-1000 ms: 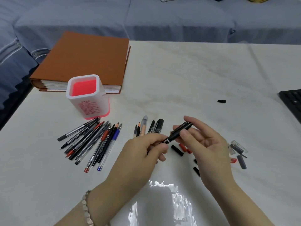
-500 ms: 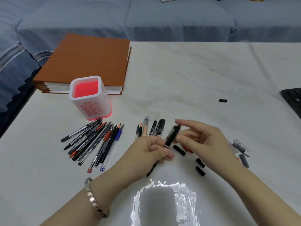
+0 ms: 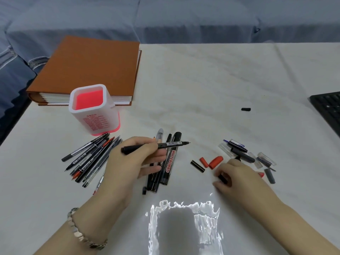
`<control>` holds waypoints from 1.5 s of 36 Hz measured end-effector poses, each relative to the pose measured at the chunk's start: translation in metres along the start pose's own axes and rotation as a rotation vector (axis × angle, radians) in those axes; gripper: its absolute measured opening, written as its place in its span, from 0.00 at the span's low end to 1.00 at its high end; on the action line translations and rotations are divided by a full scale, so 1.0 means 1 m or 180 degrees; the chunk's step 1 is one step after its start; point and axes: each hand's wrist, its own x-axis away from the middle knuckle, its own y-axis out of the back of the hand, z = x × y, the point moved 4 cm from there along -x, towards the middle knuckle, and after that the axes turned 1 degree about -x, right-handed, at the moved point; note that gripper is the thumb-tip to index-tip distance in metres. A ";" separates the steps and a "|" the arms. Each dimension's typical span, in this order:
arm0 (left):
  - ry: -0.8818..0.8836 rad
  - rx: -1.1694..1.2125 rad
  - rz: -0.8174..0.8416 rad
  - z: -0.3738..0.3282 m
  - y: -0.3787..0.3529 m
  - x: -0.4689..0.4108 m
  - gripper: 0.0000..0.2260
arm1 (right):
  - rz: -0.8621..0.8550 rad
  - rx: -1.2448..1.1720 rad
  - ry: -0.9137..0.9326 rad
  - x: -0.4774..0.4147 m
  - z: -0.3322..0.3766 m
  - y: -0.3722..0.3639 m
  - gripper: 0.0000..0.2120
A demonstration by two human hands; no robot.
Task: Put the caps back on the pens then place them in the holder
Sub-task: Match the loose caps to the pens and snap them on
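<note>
My left hand (image 3: 136, 161) grips a thin black pen (image 3: 156, 145) level above the table, its bare tip pointing right. My right hand (image 3: 237, 178) rests low on the table and its fingertips pinch a small black cap (image 3: 223, 179). The white pen holder with a pink inside (image 3: 93, 109) stands at the left, with nothing in it. Several uncapped pens (image 3: 92, 159) lie fanned out below it. More pens, one a whiteboard marker (image 3: 171, 159), lie under my left hand. Loose caps: a black one (image 3: 197, 166), two red ones (image 3: 211, 161), and a mixed heap (image 3: 244, 153).
An orange binder (image 3: 88, 69) lies behind the holder at the back left. One small black cap (image 3: 246, 109) lies alone toward the right. A black keyboard (image 3: 327, 109) pokes in at the right edge. A blue sofa (image 3: 165, 17) runs behind the table.
My hands have come apart. The left hand now holds the black pen alone, level, and the right hand has dropped to the table onto a black cap.
</note>
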 end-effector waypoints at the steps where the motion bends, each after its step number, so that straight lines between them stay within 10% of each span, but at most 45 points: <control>1: -0.0025 -0.0020 0.0028 -0.001 0.001 0.001 0.07 | -0.0024 -0.0050 -0.0029 0.000 0.000 0.001 0.03; 14: 0.0132 -0.0357 0.0103 0.011 0.003 0.008 0.08 | -0.0436 -0.0024 -0.0003 -0.005 0.008 -0.009 0.10; 18: 0.0157 -0.0314 0.0164 0.011 0.004 0.010 0.10 | -0.0918 -0.2244 -0.0624 -0.005 0.004 0.007 0.07; 23: 0.0250 -0.0273 0.0182 0.015 0.001 0.013 0.10 | 0.0210 -0.6496 -0.1253 -0.018 0.009 0.008 0.08; 28: 0.0238 -0.0260 0.0231 0.014 -0.003 0.017 0.11 | 0.0662 -0.7505 -0.1102 -0.018 0.018 0.004 0.23; 34: 0.0033 -0.0481 0.0339 0.009 -0.003 0.021 0.11 | 0.0799 -0.6845 -0.0880 -0.014 0.029 0.008 0.22; 38: -0.0160 -0.0560 0.0352 0.005 -0.004 0.022 0.09 | 0.0219 -0.5688 -0.0757 -0.009 0.031 0.018 0.06; 45: -0.0487 -0.1014 0.0424 0.003 -0.006 0.024 0.10 | -0.0581 -0.3915 -0.0324 0.001 0.034 0.042 0.06; 54: -0.0623 -0.1285 0.0460 -0.001 -0.005 0.025 0.10 | -0.0657 -0.3438 0.0148 0.006 0.048 0.055 0.08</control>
